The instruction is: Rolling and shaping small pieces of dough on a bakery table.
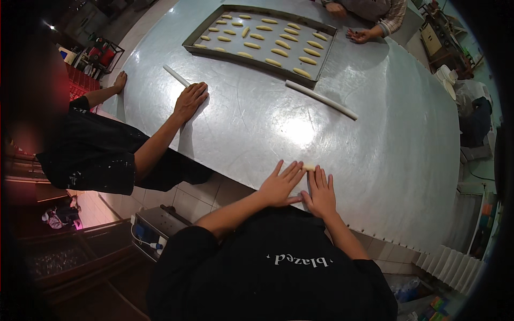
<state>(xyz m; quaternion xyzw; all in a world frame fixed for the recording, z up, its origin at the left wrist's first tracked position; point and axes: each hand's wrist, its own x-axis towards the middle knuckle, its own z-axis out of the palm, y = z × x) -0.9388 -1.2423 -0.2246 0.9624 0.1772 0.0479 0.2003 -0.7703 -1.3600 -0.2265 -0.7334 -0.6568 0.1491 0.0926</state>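
A short pale dough piece lies on the metal table near its front edge, bridging the tips of my two hands. My left hand rests flat with its fingers stretched, the tips at the left end of the dough. Fingers also extended, my right hand lies flat with its fingertips over the dough's right end. The two thumbs come close together below it. Part of the dough is hidden under my fingers.
A large tray holding several dough rolls stands at the far side. A pale rod lies before it. To my left, a co-worker's hand rests at another rod. Another person's hand is beyond the tray.
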